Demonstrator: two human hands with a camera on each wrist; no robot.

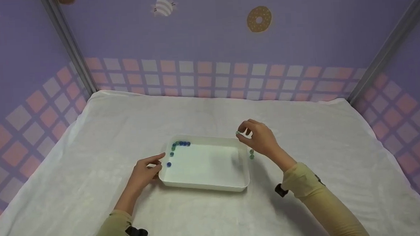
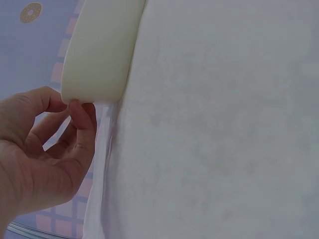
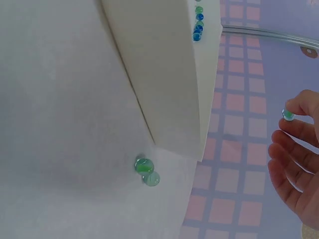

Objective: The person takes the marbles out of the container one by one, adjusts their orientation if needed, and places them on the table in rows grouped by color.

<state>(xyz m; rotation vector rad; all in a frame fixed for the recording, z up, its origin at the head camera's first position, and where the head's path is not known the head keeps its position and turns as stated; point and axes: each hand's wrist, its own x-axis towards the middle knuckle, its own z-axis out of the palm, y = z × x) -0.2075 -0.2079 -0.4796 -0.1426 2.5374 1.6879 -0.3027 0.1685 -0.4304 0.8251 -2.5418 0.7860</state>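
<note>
A shallow white tray (image 1: 205,165) lies on the cloth in the head view. Blue and green marbles (image 1: 182,144) line its far left corner, and a single blue marble (image 1: 169,164) sits lower along the left side. At the tray's left wall, my left hand (image 1: 146,170) pinches the rim between thumb and fingers, seen closer as the hand (image 2: 50,144) in the left wrist view. Above the far right corner, my right hand (image 1: 261,137) pinches a green marble (image 3: 288,114) between thumb and index finger. Green marbles (image 3: 144,166) lie on the cloth just outside the tray's right wall.
White cloth (image 1: 323,155) covers the table on every side of the tray. Purple walls (image 1: 205,35) with pink and white checks stand behind and at both sides. Grey posts (image 1: 389,40) mark the corners.
</note>
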